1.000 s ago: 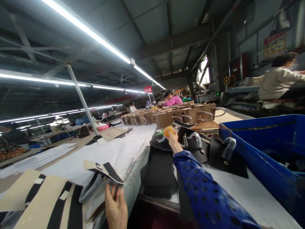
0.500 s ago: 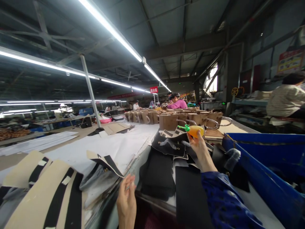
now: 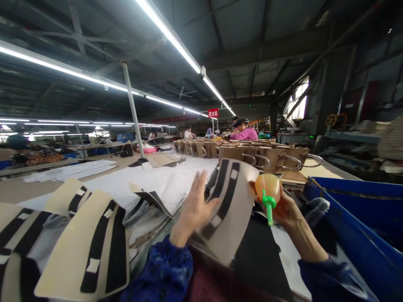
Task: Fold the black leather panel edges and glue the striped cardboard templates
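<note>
My right hand (image 3: 288,207) is closed round a yellow squeeze bottle (image 3: 267,184), whose green nozzle points down toward me. Between my hands stands a tilted beige panel (image 3: 234,214) with black strips and small white patches, its right edge against the fingers of my right hand. My left hand (image 3: 195,207), blurred, has its fingers stretched out beside the panel's left edge; whether it touches is unclear. Below the panel lie black sheets (image 3: 260,256).
Similar beige panels (image 3: 72,247) with black strips lie at the left. A blue bin (image 3: 352,222) stands at the right. Rows of brown bags (image 3: 233,155) with handles fill the table's far part. A person in pink (image 3: 247,133) sits beyond them.
A striped beige panel now stands upright between my hands. My left hand has risen and opened out. The bottle has come closer, its nozzle turned from left to downward.
</note>
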Motion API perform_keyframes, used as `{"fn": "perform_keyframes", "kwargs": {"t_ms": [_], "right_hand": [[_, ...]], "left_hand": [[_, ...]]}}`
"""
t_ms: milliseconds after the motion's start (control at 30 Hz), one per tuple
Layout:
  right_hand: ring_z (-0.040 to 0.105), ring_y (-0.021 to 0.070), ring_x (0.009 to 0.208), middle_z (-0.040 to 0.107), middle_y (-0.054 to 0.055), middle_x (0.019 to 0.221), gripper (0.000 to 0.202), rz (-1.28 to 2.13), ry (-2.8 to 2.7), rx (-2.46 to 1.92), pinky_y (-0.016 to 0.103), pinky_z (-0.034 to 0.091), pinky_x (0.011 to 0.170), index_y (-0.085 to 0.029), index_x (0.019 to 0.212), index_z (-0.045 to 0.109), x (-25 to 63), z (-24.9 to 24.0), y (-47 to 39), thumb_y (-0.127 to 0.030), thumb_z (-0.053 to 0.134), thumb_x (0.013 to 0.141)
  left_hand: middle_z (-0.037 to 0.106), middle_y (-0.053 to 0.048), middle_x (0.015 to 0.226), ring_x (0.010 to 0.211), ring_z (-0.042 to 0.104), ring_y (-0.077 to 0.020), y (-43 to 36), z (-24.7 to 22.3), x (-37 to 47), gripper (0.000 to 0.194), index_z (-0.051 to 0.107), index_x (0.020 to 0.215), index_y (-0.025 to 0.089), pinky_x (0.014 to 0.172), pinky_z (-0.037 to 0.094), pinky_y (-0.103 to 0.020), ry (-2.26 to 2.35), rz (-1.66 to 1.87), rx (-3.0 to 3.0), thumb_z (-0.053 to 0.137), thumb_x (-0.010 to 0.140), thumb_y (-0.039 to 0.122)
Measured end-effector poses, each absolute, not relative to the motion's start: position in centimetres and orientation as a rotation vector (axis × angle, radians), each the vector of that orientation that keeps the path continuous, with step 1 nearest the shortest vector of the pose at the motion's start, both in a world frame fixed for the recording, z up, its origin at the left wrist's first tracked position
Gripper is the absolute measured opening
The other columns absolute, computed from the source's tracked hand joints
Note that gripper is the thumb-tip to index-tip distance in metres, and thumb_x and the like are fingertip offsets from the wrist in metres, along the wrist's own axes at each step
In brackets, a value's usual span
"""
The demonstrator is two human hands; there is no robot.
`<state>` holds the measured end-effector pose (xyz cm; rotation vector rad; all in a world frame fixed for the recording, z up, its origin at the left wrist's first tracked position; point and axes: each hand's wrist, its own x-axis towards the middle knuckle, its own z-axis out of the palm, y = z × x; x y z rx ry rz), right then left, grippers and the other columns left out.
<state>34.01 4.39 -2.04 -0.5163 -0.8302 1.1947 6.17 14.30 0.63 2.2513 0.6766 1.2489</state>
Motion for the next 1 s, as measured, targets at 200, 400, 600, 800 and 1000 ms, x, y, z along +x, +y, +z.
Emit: {"fn": "perform_keyframes", "kwargs": {"t_ms": [200, 400, 600, 800, 1000], "right_hand": [[0.077, 0.0211, 0.079, 0.08, 0.01, 0.099, 0.041, 1.42, -0.865, -0.553, 0.032, 0.063, 0.079, -0.018, 0.092, 0.08, 27.8, -8.8, 3.8, -0.044, 0.094, 0.063], [0.076, 0.0191, 0.098, 0.072, 0.01, 0.126, 0.053, 1.424, -0.808, -0.478, 0.026, 0.061, 0.086, -0.021, 0.114, 0.076, 28.5, -9.5, 2.9, -0.048, 0.089, 0.07], [0.076, 0.0216, 0.097, 0.071, 0.011, 0.128, 0.065, 1.288, -0.59, -0.383, 0.023, 0.065, 0.069, -0.019, 0.124, 0.069, 30.6, -8.1, 2.0, -0.036, 0.094, 0.066], [0.078, 0.0206, 0.084, 0.08, 0.006, 0.103, 0.053, 1.259, -0.353, -0.468, 0.026, 0.066, 0.072, -0.017, 0.104, 0.072, 27.3, -15.3, 4.9, -0.03, 0.098, 0.059], [0.078, 0.0177, 0.077, 0.08, 0.002, 0.09, 0.05, 1.236, -0.267, -0.516, 0.023, 0.065, 0.073, -0.018, 0.092, 0.071, 26.1, -20.5, 7.4, -0.032, 0.1, 0.055]], "left_hand": [[0.078, -0.008, 0.104, 0.115, 0.065, -0.0378, 17.4, 2.4, 7.9, 0.064, 0.076, 0.097, 0.023, 0.11, 0.04, -0.05, 0.571, 0.578, 2.354, 0.093, 0.036, 0.017], [0.063, 0.004, 0.058, 0.059, 0.059, -0.018, 17.8, -2.2, 4.6, 0.021, 0.067, 0.064, 0.019, 0.067, 0.049, -0.032, 0.709, 0.691, 1.994, 0.084, 0.054, 0.026], [0.077, -0.01, 0.102, 0.092, 0.072, -0.0251, 14.4, -7.6, 2.7, 0.05, 0.068, 0.11, 0.013, 0.082, 0.055, -0.033, 0.793, 1.169, 1.307, 0.08, 0.068, 0.037], [0.079, -0.015, 0.094, 0.082, 0.074, -0.0272, 9.7, -15.1, 4.5, 0.058, 0.07, 0.102, 0.01, 0.076, 0.057, -0.036, 0.874, 1.091, 0.948, 0.089, 0.057, 0.041], [0.079, -0.015, 0.091, 0.082, 0.074, -0.0303, 8.4, -16.3, 5.4, 0.047, 0.075, 0.098, 0.01, 0.073, 0.056, -0.036, 0.831, 0.912, 1.022, 0.088, 0.057, 0.03]]}}
